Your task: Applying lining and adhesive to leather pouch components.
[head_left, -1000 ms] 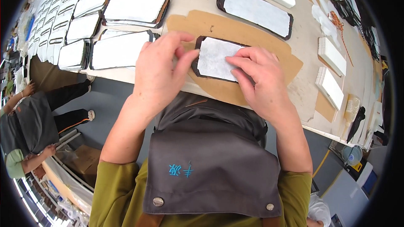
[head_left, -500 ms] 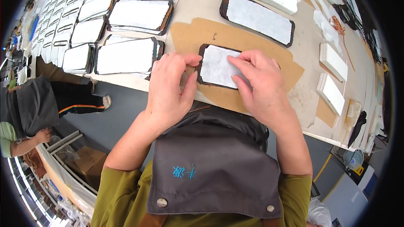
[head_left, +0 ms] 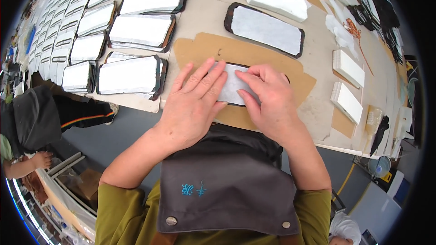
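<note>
A small panel (head_left: pixel 230 86) with a white sheet on top and a dark rim lies on brown paperboard (head_left: pixel 188 49) at the table's front edge. My left hand (head_left: pixel 193 102) is spread flat over the panel's left end, its fingers stretched out and hiding that side. On the right part of the sheet rests my right hand (head_left: pixel 272 97), its thumb and forefinger apart with white surface showing between them. Its other fingers curl under, and nothing held is visible. Just beyond the paperboard sits a longer panel (head_left: pixel 265 29), likewise white with a dark edge.
Piles of white-faced, dark-edged pieces (head_left: pixel 129 75) fill the table's left side. A thick white stack (head_left: pixel 274 1) lies at the back. To the right are two white stacks (head_left: pixel 349 69), an orange cord (head_left: pixel 352 28) and black strips (head_left: pixel 379 22). Another person's hand (head_left: pixel 42 159) shows at lower left.
My left hand has gone from curled fingers at the panel's left edge to lying flat across its left end. My right hand stays on the sheet. The whole view has shifted slightly.
</note>
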### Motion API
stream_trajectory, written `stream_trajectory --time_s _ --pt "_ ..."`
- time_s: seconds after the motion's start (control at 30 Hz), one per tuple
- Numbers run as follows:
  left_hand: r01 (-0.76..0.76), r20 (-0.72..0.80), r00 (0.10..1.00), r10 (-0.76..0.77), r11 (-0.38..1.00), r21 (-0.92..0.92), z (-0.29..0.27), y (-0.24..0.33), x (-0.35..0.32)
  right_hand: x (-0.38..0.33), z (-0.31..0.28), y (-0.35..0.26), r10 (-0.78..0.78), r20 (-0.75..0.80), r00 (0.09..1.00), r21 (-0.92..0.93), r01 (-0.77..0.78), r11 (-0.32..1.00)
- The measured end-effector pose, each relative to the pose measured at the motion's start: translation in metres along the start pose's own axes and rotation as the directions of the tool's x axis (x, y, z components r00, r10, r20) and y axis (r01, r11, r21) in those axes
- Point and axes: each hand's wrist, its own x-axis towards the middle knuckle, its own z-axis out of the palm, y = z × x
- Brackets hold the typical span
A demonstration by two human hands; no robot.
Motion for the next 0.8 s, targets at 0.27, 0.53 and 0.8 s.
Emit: stream_trajectory --time_s 0.27,0.53,0.8 --pt "0.113 -0.091 0.99 -0.11 0.993 0.022 -0.008 -0.007 0.009 -0.009 -0.019 0.006 0.051 -0.019 0.999 -0.021 -0.051 0.998" --pt "-0.144 0.145 0.98 0.137 0.989 0.04 -0.007 0.026 0.024 -0.025 -0.03 0.031 0.057 -0.105 0.993 -0.01 -0.058 0.998" --pt "-0.136 0.218 0.972 0.088 0.967 0.216 -0.038 0.029 0.027 -0.059 -0.068 0.051 0.002 -0.221 0.975 -0.106 -0.026 0.994"
